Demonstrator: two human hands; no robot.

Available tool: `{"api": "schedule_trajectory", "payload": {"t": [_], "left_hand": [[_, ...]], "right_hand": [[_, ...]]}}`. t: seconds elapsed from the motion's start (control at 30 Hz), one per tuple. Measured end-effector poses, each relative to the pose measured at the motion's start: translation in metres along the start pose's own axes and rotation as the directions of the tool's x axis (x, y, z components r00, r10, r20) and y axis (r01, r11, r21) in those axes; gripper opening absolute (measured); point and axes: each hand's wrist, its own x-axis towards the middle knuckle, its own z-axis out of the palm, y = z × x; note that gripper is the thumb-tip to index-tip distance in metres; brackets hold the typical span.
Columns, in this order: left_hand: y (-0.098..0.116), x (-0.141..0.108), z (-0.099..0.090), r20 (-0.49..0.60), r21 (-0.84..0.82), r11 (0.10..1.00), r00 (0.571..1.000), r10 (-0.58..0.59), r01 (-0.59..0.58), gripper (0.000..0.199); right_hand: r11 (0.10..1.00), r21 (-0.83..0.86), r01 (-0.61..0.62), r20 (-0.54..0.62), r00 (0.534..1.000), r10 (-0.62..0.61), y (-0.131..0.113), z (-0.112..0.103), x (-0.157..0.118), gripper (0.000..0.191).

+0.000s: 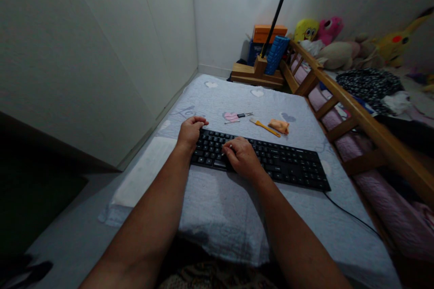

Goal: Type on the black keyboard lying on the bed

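Note:
A black keyboard (288,162) lies across the light blue quilted cover, its cable running off to the right. My left hand (190,133) is closed at the keyboard's upper left corner, thumb and fingers pinching the edge. Over the keys left of the middle, my right hand (240,153) is closed in a pinch on a thin cotton swab (223,154), whose white tip points down at the keys. Beyond the keyboard lie a yellow-handled brush (267,128), a folded orange cloth (279,126), a tweezer-like tool with a dark grip (244,115) and a thin white stick (232,121).
A white sheet or pad (145,167) lies at the left edge of the cover. White cabinet doors (118,31) stand on the left. A wooden bed rail (359,113) runs along the right, with plush toys behind it. A blue foam roller (276,56) and boxes stand at the back.

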Motion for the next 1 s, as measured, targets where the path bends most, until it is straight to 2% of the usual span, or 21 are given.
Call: {"api": "schedule_trajectory", "payload": {"t": [1.0], "left_hand": [[0.0014,-0.0002,0.0002,0.000,0.003,1.000,1.000,-0.001,0.001,0.011]], "right_hand": [[1.000,0.026,-0.012,-0.045,0.999,0.014,0.0025,0.0021,0.0006,0.016]]}}
